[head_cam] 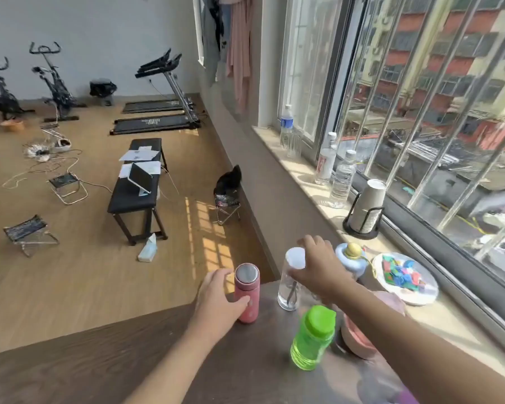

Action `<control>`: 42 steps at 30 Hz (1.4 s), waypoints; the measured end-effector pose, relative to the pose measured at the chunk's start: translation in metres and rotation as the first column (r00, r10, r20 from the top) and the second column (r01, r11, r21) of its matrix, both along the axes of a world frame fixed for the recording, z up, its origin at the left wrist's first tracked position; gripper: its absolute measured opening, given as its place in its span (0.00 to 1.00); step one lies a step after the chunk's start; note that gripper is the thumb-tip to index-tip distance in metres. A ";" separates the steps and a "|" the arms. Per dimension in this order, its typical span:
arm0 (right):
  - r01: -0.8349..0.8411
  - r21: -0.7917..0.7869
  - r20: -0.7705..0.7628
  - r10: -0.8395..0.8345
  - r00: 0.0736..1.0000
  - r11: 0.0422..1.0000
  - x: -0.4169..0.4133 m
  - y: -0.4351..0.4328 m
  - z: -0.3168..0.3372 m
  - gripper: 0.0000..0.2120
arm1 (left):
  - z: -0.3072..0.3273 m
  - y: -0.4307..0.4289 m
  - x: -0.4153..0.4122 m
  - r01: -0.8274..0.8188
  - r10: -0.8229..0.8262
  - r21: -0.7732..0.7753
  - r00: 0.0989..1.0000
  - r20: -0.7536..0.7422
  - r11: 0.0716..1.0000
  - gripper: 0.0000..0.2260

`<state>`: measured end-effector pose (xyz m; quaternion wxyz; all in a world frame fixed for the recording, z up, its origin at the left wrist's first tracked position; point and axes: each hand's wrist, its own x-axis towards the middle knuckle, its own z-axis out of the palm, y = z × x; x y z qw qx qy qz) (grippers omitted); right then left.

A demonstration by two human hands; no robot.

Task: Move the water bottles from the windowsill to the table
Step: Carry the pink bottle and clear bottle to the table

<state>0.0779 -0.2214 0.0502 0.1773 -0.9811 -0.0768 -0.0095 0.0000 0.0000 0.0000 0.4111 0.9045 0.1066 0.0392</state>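
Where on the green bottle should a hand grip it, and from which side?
Grip the green bottle around its ribbed body, below the bulky lid, coming from the left or near side. It stands upright on the table; the right arm crosses just behind it and a pink object crowds its right, so those sides look blocked, while the lid's uneven shape looks a poor hold.

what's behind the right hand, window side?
Past the right hand, which grips a clear bottle, a light blue bottle with a yellowish top stands by the windowsill. The hand and forearm cover its lower body and base.
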 end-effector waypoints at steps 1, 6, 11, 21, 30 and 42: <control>0.003 -0.042 -0.023 -0.004 1.000 0.999 0.011 0.001 -0.008 0.35 | -0.005 -0.004 0.009 -0.003 0.003 -0.011 1.000 0.011 1.000 0.30; 0.103 0.003 -0.215 -0.099 0.971 0.995 0.035 -0.005 -0.042 0.40 | -0.025 -0.018 0.037 -0.014 0.013 -0.021 0.999 -0.036 1.000 0.31; 0.108 0.149 -0.144 -0.087 0.986 0.983 0.039 -0.007 -0.059 0.27 | -0.032 -0.026 0.047 -0.110 0.110 -0.046 0.994 -0.001 0.993 0.23; 0.003 0.065 -0.086 0.003 0.996 0.998 0.003 0.031 -0.018 0.26 | -0.026 0.017 -0.015 -0.255 0.271 -0.169 0.959 0.079 0.952 0.21; -0.226 0.153 -0.100 0.243 0.965 0.962 -0.082 0.197 0.016 0.29 | 0.004 0.178 -0.174 -0.458 0.472 -0.124 0.871 0.136 0.880 0.22; -0.671 0.277 -0.141 0.720 0.679 0.687 -0.321 0.506 0.011 0.29 | 0.016 0.377 -0.488 -0.808 0.815 -0.104 0.575 0.076 0.580 0.23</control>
